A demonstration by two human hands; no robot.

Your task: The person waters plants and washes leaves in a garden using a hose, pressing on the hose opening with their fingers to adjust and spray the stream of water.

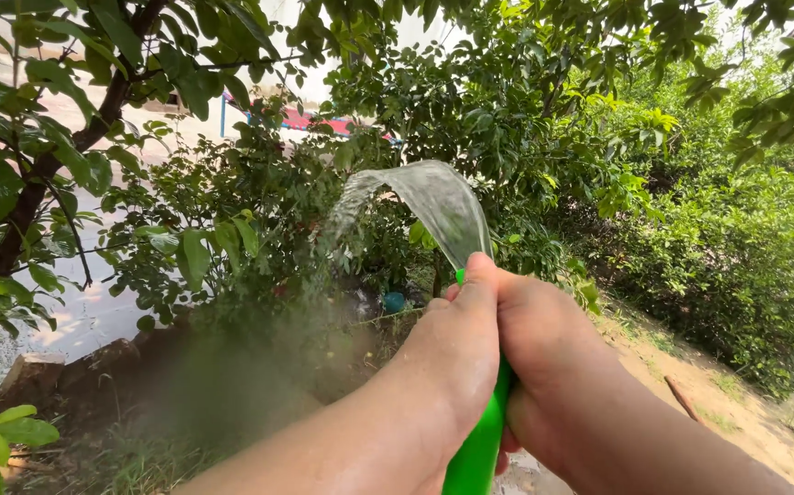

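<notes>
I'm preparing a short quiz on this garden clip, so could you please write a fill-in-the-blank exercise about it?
1. Both hands, left hand and right hand, grip a ____ hose.
2. The left thumb presses the hose's ____.
3. The water fans out toward the ____.

Missing words: green; end; bushes

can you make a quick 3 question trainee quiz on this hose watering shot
1. True or false: both hands, the left hand and the right hand, are wrapped around the green hose.
2. Multiple choice: the water leaves the hose as (a) a thin straight jet, (b) a flat fan arching left, (c) slow drips.
3. Short answer: what is the spray falling toward?

Key
1. True; both close on the hose, with the left thumb pressed over its end.
2. b
3. The leafy shrub in the garden bed, left of the sandy path.
</notes>
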